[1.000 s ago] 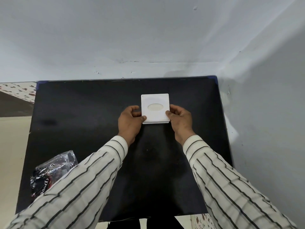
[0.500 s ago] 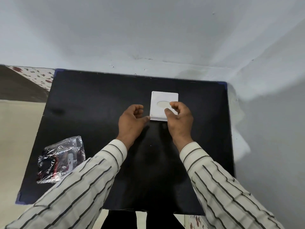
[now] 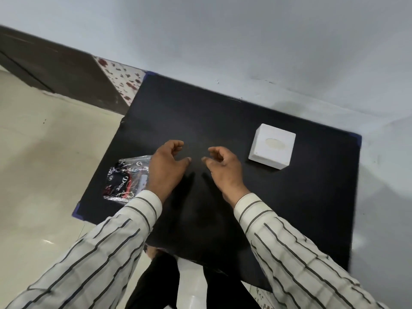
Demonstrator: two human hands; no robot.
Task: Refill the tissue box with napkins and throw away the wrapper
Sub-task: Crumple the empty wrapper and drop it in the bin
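Head view: left hand [image 3: 166, 169] and right hand [image 3: 225, 169] both loosely curled, empty. Wrapper [image 3: 127, 177] lies just left of the left fingers; box [image 3: 272, 149] sits right of the right fingers. Pinch wrapper's near edge, lift clean.

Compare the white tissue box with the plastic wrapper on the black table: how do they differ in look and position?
The tissue box is a plain white, rigid cube with an oval opening on top; the wrapper is crumpled, shiny clear plastic with dark printing.
The tissue box stands on the table's right side, beyond the right hand; the wrapper lies flat at the left edge, partly hidden by the left hand.
Both rest on the table, and neither hand holds either.
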